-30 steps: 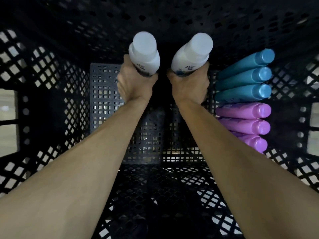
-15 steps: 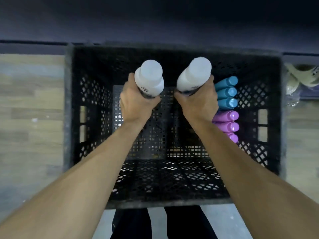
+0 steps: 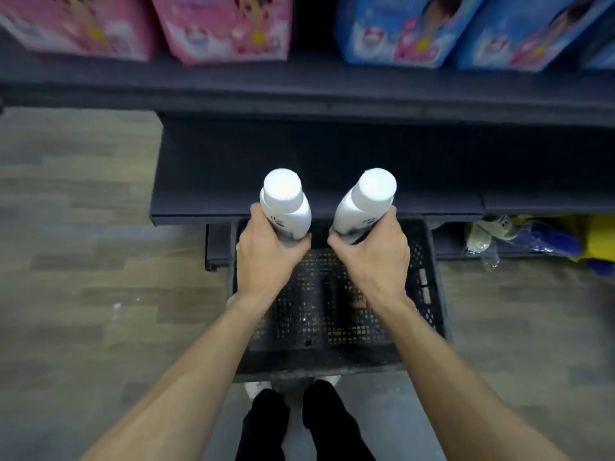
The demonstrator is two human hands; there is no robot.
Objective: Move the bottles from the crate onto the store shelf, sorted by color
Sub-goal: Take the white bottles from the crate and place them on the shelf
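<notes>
My left hand point(image 3: 266, 252) grips a white bottle point(image 3: 285, 202) by its lower body, cap upward. My right hand point(image 3: 374, 251) holds a second white bottle point(image 3: 364, 204) the same way. Both bottles are raised above the black perforated crate point(image 3: 432, 294) on the floor, level with the front lip of the dark lower shelf point(image 3: 316, 168). The crate's right side is mostly hidden by my right forearm; only a sliver of purple point(image 3: 404, 292) shows there. The blue and purple bottles are otherwise out of sight.
An upper dark shelf point(image 3: 299, 91) carries pink boxes point(image 3: 219, 28) on the left and blue boxes point(image 3: 399, 31) on the right. Bagged goods point(image 3: 519, 234) lie low at the right. Wood-look floor point(image 3: 83, 261) surrounds the crate; my legs point(image 3: 299, 424) stand behind it.
Both hands lifted the white bottles up out of the crate. The view pulled back and tilted up, so the shelves now show and the crate looks small below.
</notes>
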